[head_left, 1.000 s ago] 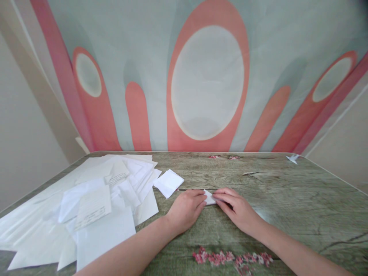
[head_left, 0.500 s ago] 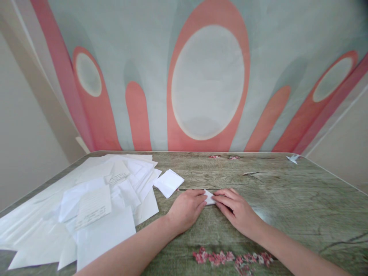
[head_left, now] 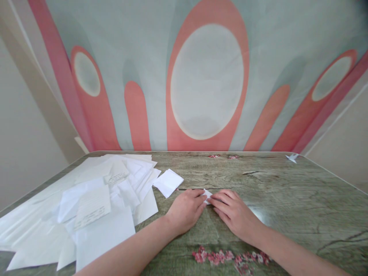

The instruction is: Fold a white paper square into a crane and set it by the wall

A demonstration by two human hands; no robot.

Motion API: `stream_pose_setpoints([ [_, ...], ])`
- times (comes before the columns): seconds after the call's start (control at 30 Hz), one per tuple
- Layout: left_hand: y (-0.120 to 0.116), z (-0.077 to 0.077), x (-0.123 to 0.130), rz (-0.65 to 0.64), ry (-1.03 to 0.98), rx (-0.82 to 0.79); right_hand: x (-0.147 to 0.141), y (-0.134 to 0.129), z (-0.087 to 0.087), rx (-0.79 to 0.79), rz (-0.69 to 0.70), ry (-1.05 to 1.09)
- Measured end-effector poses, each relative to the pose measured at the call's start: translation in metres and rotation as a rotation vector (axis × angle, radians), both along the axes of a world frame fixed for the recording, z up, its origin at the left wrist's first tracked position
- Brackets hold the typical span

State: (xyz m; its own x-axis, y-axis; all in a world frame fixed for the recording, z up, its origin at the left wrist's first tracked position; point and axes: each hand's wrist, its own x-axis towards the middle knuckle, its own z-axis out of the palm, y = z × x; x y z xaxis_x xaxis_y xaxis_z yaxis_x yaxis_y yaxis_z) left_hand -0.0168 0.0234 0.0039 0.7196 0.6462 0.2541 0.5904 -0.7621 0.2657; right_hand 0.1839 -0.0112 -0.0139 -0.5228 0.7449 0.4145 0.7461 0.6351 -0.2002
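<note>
left hand point(head_left: 185, 211) + right hand point(head_left: 237, 212): fingers bent, tips on small folded white paper point(head_left: 207, 193) between them | pinch or press: cannot tell | grey-brown wood-grain tabletop point(head_left: 299, 195) beneath

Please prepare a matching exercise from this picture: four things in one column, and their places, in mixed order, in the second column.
1. small folded paper
2. paper pile
3. wide row of pink flowers
4. pointed white thing

A. far right corner of the table
B. between left hand and right hand
C. below the two hands in the picture
D. left side of the table

Pairs: 1-B, 2-D, 3-C, 4-A
</note>
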Motion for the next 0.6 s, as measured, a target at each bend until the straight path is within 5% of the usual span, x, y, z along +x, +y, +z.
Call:
stream_pose_setpoints([
  [0.6,-0.004,0.013,0.002,0.035,0.087,0.065,-0.005,-0.005,0.007,-0.076,-0.049,-0.073],
])
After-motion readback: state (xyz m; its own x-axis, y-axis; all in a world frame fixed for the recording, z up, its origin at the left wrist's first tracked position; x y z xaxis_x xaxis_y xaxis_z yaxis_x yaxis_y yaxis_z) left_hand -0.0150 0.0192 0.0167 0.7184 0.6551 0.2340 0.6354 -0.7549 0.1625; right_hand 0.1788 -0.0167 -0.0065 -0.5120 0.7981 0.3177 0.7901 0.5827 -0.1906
